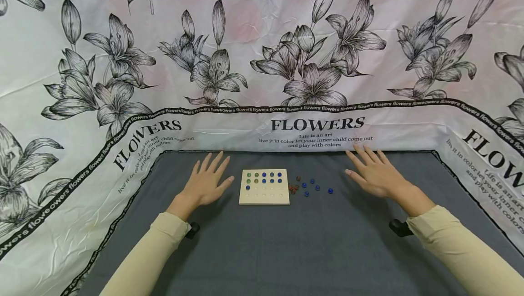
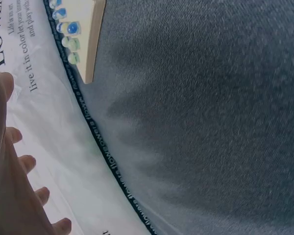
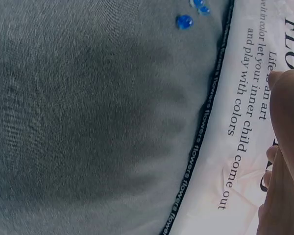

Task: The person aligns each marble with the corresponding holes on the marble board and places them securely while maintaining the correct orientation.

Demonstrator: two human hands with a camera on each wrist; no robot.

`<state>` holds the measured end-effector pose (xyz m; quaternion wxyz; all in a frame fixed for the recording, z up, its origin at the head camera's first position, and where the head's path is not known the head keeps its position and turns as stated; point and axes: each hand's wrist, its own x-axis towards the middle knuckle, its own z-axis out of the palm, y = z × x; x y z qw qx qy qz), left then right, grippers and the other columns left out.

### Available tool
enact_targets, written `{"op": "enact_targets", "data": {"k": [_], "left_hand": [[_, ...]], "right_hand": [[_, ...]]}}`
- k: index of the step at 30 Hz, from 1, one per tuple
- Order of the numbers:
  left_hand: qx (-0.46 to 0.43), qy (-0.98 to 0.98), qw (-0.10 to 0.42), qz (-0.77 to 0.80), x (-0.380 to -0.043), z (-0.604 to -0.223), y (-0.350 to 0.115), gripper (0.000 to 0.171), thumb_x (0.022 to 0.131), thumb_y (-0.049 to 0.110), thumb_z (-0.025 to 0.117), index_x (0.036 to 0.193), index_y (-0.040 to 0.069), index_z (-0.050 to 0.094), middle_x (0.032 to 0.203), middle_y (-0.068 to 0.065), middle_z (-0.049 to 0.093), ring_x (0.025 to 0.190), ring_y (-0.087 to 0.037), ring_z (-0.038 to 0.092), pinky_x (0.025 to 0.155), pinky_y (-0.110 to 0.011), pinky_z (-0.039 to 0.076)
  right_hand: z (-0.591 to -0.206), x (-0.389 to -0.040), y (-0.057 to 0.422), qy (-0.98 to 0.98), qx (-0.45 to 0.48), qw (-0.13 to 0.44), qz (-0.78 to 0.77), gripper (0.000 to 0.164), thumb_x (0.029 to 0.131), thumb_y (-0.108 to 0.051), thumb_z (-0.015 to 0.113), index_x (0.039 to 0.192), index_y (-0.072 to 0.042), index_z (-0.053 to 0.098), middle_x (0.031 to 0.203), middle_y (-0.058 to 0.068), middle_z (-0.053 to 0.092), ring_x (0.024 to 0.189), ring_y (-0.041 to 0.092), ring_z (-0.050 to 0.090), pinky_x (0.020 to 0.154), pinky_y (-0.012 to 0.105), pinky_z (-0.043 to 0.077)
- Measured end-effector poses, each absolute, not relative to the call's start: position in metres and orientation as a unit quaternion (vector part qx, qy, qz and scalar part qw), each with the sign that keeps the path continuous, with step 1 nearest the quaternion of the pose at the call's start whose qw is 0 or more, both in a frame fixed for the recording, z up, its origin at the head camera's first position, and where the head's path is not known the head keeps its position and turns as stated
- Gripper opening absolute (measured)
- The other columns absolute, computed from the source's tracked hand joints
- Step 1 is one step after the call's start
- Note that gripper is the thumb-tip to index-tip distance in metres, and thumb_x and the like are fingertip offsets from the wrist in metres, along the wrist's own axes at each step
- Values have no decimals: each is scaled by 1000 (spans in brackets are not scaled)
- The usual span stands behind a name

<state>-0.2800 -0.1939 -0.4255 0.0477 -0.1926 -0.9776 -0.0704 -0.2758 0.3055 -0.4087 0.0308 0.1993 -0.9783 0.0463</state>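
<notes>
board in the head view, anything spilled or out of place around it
Only the loose marbles look untidy: blue and reddish ones lie scattered on the table right of the board, while others sit in rows.

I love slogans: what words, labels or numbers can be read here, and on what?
"FLOWERS": white cloth, repeated; right-hand one cut to "FLOW".
"Life is an art": same cloth, beneath.
"live it in color let your inner child come out": same.
"and play with colors": same.
"flowers", repeated: black bands on the cloth.
Some band lettering: too small or blurred.
Numbers: none seen.
</notes>
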Motion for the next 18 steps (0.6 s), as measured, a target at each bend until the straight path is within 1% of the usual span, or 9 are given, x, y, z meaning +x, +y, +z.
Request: {"op": "enact_targets", "data": {"k": [3, 6, 13, 18], "left_hand": [[-195, -976, 46, -81, -280, -427, -194, 70, 108, 54, 39, 166, 19, 20, 172, -10, 11, 157, -41, 6, 122, -67, 9], [-195, -976, 47, -84, -281, -429, -193, 70, 108, 54, 38, 166, 20, 19, 172, -9, 12, 157, -40, 8, 122, -67, 11], [-208, -971, 57, -100, -281, -433, -193, 69, 108, 49, 45, 165, 17, 24, 170, -13, 19, 155, -43, 15, 120, -68, 17], [-212, -970, 51, -108, -281, -436, -191, 68, 108, 47, 47, 165, 17, 25, 170, -14, 19, 155, -44, 16, 120, -69, 18]], "right_hand": [[-410, -275, 303, -977, 203, 28, 65, 73, 110, -50, 39, 164, -6, 20, 169, 25, 9, 152, 52, 9, 120, 70, 1], [-412, -275, 301, -974, 209, 32, 85, 72, 110, -48, 41, 164, -5, 21, 168, 26, 11, 152, 52, 11, 119, 71, 3], [-418, -275, 300, -970, 215, 47, 106, 71, 108, -47, 46, 162, -5, 27, 166, 28, 17, 151, 53, 14, 118, 73, 8], [-418, -274, 297, -971, 214, 32, 105, 72, 109, -48, 45, 162, -4, 27, 166, 29, 17, 151, 53, 13, 118, 73, 8]]}}
